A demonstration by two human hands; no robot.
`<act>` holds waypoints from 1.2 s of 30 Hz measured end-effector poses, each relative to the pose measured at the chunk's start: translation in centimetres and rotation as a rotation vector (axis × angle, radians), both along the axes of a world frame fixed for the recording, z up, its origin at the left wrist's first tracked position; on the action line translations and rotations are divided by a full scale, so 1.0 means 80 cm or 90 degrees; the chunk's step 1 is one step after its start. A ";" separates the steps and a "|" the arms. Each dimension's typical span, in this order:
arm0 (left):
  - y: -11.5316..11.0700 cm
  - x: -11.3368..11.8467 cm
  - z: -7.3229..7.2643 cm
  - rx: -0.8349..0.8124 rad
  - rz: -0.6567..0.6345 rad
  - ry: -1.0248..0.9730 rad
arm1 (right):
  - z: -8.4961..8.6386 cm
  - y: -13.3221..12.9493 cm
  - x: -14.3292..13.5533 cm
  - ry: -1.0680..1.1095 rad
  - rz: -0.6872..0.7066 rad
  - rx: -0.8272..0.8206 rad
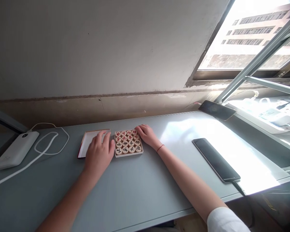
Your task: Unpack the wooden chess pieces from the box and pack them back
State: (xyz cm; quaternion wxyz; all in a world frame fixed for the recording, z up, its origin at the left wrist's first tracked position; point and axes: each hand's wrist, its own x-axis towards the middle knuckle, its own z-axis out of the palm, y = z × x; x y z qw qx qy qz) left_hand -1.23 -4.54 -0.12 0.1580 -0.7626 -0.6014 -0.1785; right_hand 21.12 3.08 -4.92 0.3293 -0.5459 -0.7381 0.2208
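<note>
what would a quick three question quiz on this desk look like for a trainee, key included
1. How many round pieces are in the box?
2. True or false: the white power bank lies to the left of the box.
3. Which hand is at the box's upper right corner: (a) left or (b) right?

Key: 1. Sixteen, in four rows of four. 2. True. 3. (b), the right hand.
</note>
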 end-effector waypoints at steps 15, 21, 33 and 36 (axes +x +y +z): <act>0.001 0.010 -0.001 -0.437 0.045 -0.114 | 0.003 -0.011 -0.006 -0.021 -0.048 -0.038; 0.010 -0.006 -0.006 -0.347 0.074 -0.077 | 0.005 -0.021 -0.019 -0.037 -0.023 -0.045; 0.036 0.001 -0.015 -0.191 0.051 0.013 | 0.005 -0.024 -0.026 -0.046 -0.017 -0.042; 0.037 0.003 -0.013 -0.203 0.058 0.023 | 0.005 -0.026 -0.027 -0.031 -0.011 -0.040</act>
